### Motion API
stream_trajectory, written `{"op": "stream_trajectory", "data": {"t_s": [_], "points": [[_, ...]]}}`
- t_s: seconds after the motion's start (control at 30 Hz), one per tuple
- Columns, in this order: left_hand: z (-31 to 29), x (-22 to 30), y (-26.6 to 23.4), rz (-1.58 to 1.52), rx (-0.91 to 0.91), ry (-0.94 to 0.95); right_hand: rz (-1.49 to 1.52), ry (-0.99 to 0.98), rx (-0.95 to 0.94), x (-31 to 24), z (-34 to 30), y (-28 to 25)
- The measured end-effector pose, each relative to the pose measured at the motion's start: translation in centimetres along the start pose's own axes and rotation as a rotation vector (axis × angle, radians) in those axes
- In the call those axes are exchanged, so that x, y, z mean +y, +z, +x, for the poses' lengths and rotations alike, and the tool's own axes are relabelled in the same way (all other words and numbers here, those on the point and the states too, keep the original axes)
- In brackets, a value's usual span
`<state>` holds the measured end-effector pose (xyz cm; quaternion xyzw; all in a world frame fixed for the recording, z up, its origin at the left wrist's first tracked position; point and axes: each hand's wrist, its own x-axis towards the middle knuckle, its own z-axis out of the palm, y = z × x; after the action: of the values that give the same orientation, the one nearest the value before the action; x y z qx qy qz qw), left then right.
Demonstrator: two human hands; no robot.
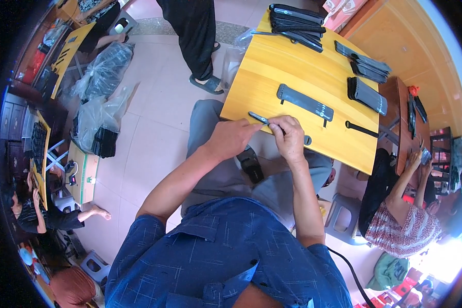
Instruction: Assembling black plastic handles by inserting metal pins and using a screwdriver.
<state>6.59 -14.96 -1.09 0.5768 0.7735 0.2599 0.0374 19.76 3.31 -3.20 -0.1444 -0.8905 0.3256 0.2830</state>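
Observation:
Both hands are at the near edge of the yellow table, working on a narrow dark folded piece [257, 117] with light markings on its end. My left hand [233, 137] is closed at its near side, with the fingertips partly hidden. My right hand [289, 137] pinches the piece between thumb and fingers. Just beyond the hands lies a flat dark grey panel [303, 101] with rounded ends, light markings at one end and short black tabs. A black strap [362, 129] lies to its right. A small round dark end [307, 139] shows beside my right hand.
Stacks of dark pieces [296, 24] [367, 95] stand on the table's [262, 61] far and right sides. A person in black trousers [192, 38] stands beyond the left edge. Another person [405, 226] works at right. Clear plastic bags [105, 69] lie on the floor at left.

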Motion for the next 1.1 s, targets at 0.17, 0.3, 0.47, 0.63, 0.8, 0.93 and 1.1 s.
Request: {"op": "stream_trajectory", "data": {"t_s": [0.17,0.3,0.47,0.63,0.8,0.93,1.1], "points": [[0.20,0.05,-0.19,0.028,0.000,0.010,-0.001,0.001,-0.002,0.01,-0.02,0.01],[0.20,0.02,-0.32,0.025,-0.002,0.018,-0.007,-0.008,-0.001,-0.24,0.06,-0.11],[0.08,-0.06,-0.03,0.022,-0.022,0.009,-0.011,-0.005,-0.005,-0.16,0.00,-0.06],[0.10,0.04,-0.01,0.020,-0.019,0.007,-0.012,-0.005,-0.002,-0.09,0.01,-0.01],[0.20,0.01,-0.06,0.034,-0.018,0.020,-0.010,-0.019,0.001,-0.02,-0.01,0.03],[0.48,0.34,-0.13,0.049,-0.004,0.028,-0.037,-0.030,0.002,-0.13,-0.09,-0.05],[0.80,0.77,-0.10,0.065,0.003,0.001,-0.012,-0.037,-0.009,0.02,-0.12,0.02]]}}
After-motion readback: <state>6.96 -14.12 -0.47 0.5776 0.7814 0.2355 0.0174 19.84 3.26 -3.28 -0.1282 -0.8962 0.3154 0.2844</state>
